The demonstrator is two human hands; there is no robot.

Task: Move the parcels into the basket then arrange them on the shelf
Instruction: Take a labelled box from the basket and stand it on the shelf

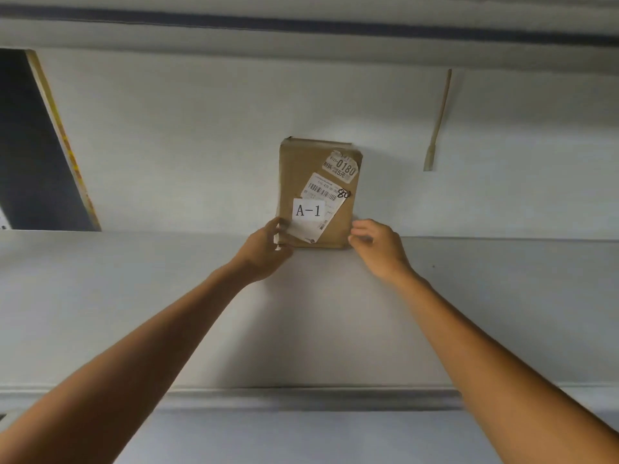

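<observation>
1 cardboard parcel [315, 182], labelled A-1 | stood upright on white shelf [134, 296], against back panel [201, 128] | lower-left corner gripped by curled left hand [264, 252] | right hand [378, 246] at lower-right corner, fingers loosely curled and blurred, contact cannot be told

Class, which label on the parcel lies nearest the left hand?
The white A-1 label, low on the parcel by the left hand; the barcode label and 0180 sticker sit higher.
</observation>
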